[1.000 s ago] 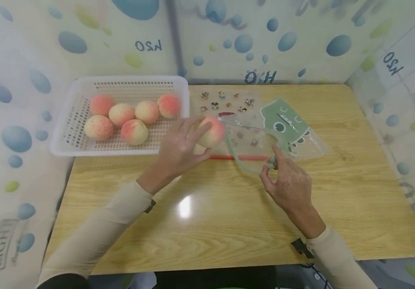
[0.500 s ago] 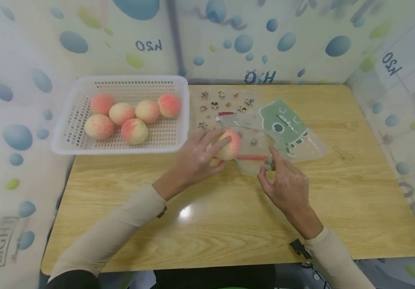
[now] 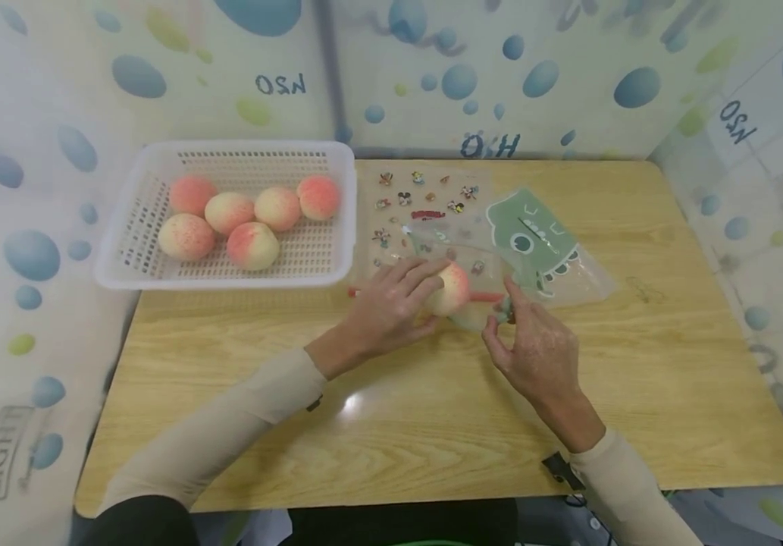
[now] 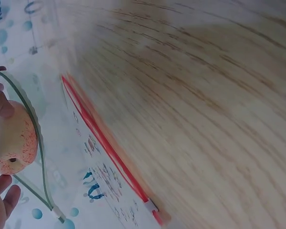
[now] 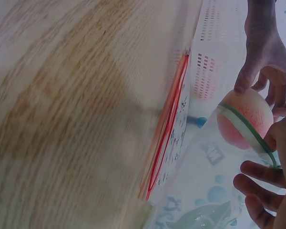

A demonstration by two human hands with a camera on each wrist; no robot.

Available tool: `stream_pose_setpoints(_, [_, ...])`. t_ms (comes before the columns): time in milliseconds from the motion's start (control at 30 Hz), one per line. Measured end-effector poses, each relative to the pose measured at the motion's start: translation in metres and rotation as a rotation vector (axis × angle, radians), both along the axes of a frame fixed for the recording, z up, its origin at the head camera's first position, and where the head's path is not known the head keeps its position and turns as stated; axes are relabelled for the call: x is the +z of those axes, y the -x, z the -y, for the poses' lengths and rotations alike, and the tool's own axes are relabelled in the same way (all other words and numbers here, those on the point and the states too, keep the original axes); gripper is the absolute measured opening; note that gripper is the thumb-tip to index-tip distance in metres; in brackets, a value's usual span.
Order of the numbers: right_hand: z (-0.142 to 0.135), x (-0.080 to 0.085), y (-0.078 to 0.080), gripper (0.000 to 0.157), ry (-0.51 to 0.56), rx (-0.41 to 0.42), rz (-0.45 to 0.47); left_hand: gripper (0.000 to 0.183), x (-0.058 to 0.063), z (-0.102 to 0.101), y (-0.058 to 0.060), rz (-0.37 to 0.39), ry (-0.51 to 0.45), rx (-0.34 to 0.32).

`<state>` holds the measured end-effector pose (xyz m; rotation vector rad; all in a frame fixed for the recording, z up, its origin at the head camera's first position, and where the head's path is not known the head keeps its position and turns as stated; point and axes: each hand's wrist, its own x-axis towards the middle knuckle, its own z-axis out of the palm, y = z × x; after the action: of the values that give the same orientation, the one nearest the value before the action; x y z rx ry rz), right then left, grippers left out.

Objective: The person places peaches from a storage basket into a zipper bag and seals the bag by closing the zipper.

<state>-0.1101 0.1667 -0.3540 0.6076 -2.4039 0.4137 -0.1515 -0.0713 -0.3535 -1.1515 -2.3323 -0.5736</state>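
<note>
My left hand (image 3: 394, 303) grips a pink and cream peach (image 3: 451, 290), thumb on one side and fingers on the other. My right hand (image 3: 537, 334) pinches the green-edged mouth of a clear zip bag (image 3: 530, 235) printed with a green dinosaur face. In the right wrist view the peach (image 5: 248, 117) is partly inside the bag's mouth, its lower part seen through the clear plastic. The green zip edge (image 4: 38, 124) makes a loop around the peach in the left wrist view, with a pale slider at one end. Part of the peach is hidden by my left fingers.
Left of the hands, a white perforated basket (image 3: 227, 282) holds several more peaches (image 3: 253, 246). A second clear bag (image 3: 391, 220) with small cartoon prints and a red zip strip (image 4: 109, 148) lies flat beneath the dinosaur bag. The wooden table (image 3: 432, 440) meets patterned walls behind.
My left hand has carried the peach rightward and slightly toward me, from beside the basket into the bag's mouth. My right hand keeps its pinch and has shifted only slightly left.
</note>
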Motion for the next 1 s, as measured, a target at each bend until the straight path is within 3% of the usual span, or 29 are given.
stream_pose_setpoints(533, [0.0, -0.002, 0.001, 0.056, 0.003, 0.023, 0.006, 0.048, -0.008, -0.013, 0.004, 0.049, 0.025, 0.007])
stream_pose_setpoints(800, [0.002, -0.003, 0.001, 0.057, -0.004, 0.017, 0.002, 0.012, -0.007, -0.014, 0.002, -0.039, -0.033, -0.036])
stream_pose_setpoints(1000, [0.001, -0.001, 0.002, 0.057, 0.005, -0.007, -0.014, 0.013, -0.005, -0.009, 0.002, -0.052, -0.068, -0.033])
